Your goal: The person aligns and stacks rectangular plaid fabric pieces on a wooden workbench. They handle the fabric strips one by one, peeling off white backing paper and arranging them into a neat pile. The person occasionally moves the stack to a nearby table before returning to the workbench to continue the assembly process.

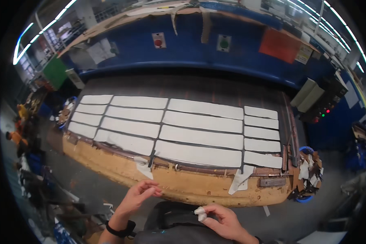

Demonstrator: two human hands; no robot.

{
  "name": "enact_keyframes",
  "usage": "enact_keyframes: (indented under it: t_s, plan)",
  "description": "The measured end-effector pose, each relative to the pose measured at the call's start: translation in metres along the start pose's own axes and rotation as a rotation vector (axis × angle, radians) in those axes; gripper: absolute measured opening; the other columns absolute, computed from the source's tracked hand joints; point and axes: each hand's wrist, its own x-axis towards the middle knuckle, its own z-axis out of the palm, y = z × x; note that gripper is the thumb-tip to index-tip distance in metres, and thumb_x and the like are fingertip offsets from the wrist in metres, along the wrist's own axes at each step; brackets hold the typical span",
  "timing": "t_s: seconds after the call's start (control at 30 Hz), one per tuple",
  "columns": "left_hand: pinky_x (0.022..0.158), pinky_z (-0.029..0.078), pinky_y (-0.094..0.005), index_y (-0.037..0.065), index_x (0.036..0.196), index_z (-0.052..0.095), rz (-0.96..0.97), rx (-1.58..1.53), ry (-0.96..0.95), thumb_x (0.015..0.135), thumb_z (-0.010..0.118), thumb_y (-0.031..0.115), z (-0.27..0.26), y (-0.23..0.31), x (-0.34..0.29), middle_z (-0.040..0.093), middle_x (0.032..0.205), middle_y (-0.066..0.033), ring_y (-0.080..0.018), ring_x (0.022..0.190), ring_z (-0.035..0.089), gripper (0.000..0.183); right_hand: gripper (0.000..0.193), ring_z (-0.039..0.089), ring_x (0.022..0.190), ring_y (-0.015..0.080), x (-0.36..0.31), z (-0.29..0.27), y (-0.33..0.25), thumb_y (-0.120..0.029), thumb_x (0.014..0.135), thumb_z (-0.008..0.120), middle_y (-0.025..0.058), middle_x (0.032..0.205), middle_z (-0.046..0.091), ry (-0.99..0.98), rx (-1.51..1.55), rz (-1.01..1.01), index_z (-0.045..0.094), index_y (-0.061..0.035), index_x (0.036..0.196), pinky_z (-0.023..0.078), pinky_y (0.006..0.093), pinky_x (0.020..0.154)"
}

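My left hand [138, 197] hovers near the front edge of the wooden table with its fingers loosely bent and apart, nothing between them. Lower and to the right, my right hand [225, 222] has thumb and forefinger pinched at a small white wad [200, 213]; its exact kind is too small to make out. Beyond both hands, rows of white rectangular sheet pieces [199, 152] lie flat on a dark bed, with narrow dark gaps between them. White scraps hang over the table's front edge, one torn strip [143, 166] above my left hand and another strip [240, 181] farther right.
A blue machine beam [187, 53] with a red and a green button spans the back. A control box [331, 95] with lit lamps stands at the right. Scrap-filled bins [311, 175] flank the bed. The wooden front edge [191, 189] curves before me.
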Motion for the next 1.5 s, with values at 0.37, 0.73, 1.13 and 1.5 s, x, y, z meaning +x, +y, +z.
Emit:
enact_keyframes:
  t_s: [0.37, 0.73, 1.13, 1.5]
  plan:
    - [0.068, 0.052, -0.0259, -0.001, 0.112, 0.059, 0.021, 0.139, 0.163, 0.1, 0.056, 0.006, -0.092, -0.034, 0.068, 0.066, 0.09, -0.0086, -0.0122, 0.074, 0.063, 0.014, 0.036, 0.058, 0.1, 0.01, 0.095, 0.04, -0.015, -0.027, 0.102, 0.059, 0.0039, 0.111, 0.063, 0.169, 0.086, 0.181, 0.058, -0.0026, 0.13, 0.049, 0.0271, 0.089]
    - [0.064, 0.05, -0.0272, 0.0, 0.115, 0.061, 0.107, -0.155, 0.425, 0.099, 0.062, 0.023, -0.12, 0.066, 0.158, 0.069, 0.103, -0.0099, -0.0137, 0.072, 0.063, 0.028, 0.019, 0.06, 0.086, 0.0082, 0.109, -0.08, -0.023, -0.005, 0.1, 0.052, 0.0031, 0.094, 0.066, 0.536, -0.044, 0.099, 0.061, 0.0005, 0.116, 0.049, 0.023, 0.078]
    - [0.073, 0.05, -0.0283, -0.002, 0.137, 0.043, 0.205, -0.566, 0.508, 0.101, 0.052, 0.02, -0.196, 0.068, 0.259, 0.053, 0.14, -0.0143, -0.0219, 0.094, 0.062, 0.043, 0.022, 0.05, 0.071, 0.0045, 0.117, -0.162, 0.008, -0.021, 0.104, 0.053, -0.0034, 0.081, 0.055, 0.654, -0.04, 0.076, 0.06, -0.002, 0.109, 0.042, 0.0207, 0.063]
    - [0.091, 0.055, -0.0393, -0.01, 0.13, 0.033, 0.314, -0.892, 0.564, 0.101, 0.051, 0.02, -0.247, 0.088, 0.331, 0.048, 0.13, -0.0233, -0.0313, 0.107, 0.06, 0.046, 0.031, 0.06, 0.078, 0.0116, 0.028, -0.238, -0.009, -0.022, 0.104, 0.054, 0.0057, 0.097, 0.063, 0.881, -0.298, 0.155, 0.061, -0.0007, 0.126, 0.05, 0.0247, 0.064]
